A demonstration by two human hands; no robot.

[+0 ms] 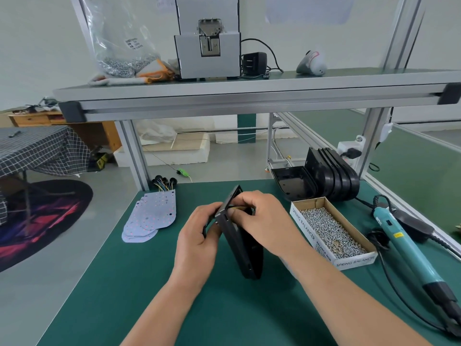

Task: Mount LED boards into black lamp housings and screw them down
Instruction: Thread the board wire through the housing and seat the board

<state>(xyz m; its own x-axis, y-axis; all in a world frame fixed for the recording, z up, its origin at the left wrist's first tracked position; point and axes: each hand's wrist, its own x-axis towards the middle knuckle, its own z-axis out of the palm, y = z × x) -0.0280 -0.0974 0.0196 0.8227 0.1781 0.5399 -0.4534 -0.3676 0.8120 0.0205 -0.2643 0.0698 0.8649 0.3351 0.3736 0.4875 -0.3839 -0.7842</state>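
Observation:
A black lamp housing (245,248) stands on edge, tilted, over the middle of the green mat. My left hand (199,236) grips its left side near the top. My right hand (262,216) reaches into its open face and pinches thin yellow and dark wires (237,208) at the upper end. A stack of white LED boards (152,216) lies flat to the left. A cardboard box of screws (331,228) sits to the right. The teal electric screwdriver (409,248) lies at the far right.
More black housings (331,173) lean stacked at the back right, one (294,183) lying open in front. Wired black connectors (164,183) sit behind the boards. An aluminium shelf (249,96) overhead carries a screw feeder (208,38) and a bag of screws (122,46).

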